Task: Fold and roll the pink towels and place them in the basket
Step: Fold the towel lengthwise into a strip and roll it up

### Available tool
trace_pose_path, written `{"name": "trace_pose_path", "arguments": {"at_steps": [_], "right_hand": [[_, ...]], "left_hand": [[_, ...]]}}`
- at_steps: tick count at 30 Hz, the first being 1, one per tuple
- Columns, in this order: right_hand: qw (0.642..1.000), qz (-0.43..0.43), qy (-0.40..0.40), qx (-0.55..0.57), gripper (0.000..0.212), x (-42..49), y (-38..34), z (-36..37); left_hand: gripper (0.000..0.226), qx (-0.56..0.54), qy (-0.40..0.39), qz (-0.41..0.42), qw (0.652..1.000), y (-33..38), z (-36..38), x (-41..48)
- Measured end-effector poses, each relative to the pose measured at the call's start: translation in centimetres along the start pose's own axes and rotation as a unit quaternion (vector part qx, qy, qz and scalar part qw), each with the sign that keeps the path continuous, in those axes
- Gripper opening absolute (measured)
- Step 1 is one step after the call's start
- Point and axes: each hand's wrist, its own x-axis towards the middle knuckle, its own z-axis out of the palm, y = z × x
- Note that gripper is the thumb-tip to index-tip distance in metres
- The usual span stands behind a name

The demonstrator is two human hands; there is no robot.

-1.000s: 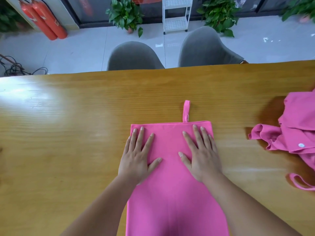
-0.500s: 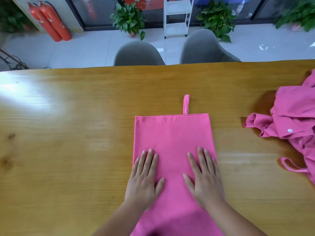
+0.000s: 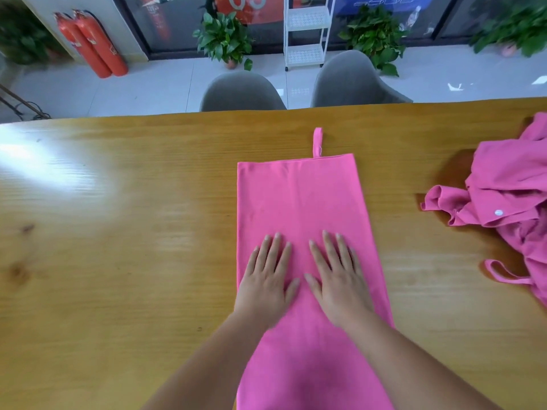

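A pink towel [image 3: 299, 196], folded into a long narrow strip, lies flat on the wooden table [image 3: 118, 232] and runs from the middle toward me. A small hanging loop [image 3: 317, 142] sticks out of its far edge. My left hand [image 3: 266, 279] and my right hand [image 3: 337, 276] lie side by side, palms down with fingers straight and spread, pressing on the strip's middle. A heap of crumpled pink towels [image 3: 509, 202] sits at the table's right edge, partly cut off by the frame. No basket is in view.
Two grey chairs [image 3: 242, 90] [image 3: 352, 81] stand behind the table's far edge. Beyond them are potted plants [image 3: 225, 39], a white shelf cart [image 3: 306, 31] and red fire extinguishers [image 3: 94, 45] on the floor.
Both flat hands have slid along the towel from its far end toward me, smoothing it. They now lie closer together near the strip's middle.
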Motion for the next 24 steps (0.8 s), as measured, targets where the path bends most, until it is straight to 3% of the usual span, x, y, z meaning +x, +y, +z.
{"name": "trace_pose_path", "arguments": {"at_steps": [4, 8, 11, 14, 17, 21, 24], "right_hand": [[0.999, 0.027, -0.008, 0.021, 0.076, -4.8, 3.1, 1.1], [1.0, 0.013, -0.02, -0.017, 0.077, -0.8, 4.2, 0.1], [0.998, 0.043, -0.043, -0.025, 0.076, 4.1, 4.0, -1.9], [0.998, 0.049, -0.014, -0.024, 0.075, 5.9, 1.2, -3.0], [1.0, 0.002, 0.003, -0.025, 0.072, 2.0, -0.7, -1.0], [0.998, 0.057, 0.006, 0.011, 0.076, -4.5, 2.4, 1.4], [0.999, 0.05, -0.004, 0.006, 0.077, -4.0, 3.7, 1.5]], "left_hand": [[0.082, 0.017, -0.001, 0.014, 1.0, -2.9, 1.1, -4.6], [0.083, 0.054, -0.025, 0.014, 0.998, -3.6, 0.1, -0.6], [0.084, 0.082, -0.061, -0.046, 0.994, -3.6, -2.3, 4.5], [0.081, 0.068, -0.047, -0.1, 0.992, -1.1, -4.0, 6.9], [0.076, 0.003, -0.007, -0.035, 0.999, 1.1, -1.8, 3.3], [0.082, 0.006, 0.006, -0.004, 1.0, -1.4, 1.2, -4.0], [0.083, 0.023, 0.0, 0.007, 1.0, -2.7, 1.0, -3.0]]}}
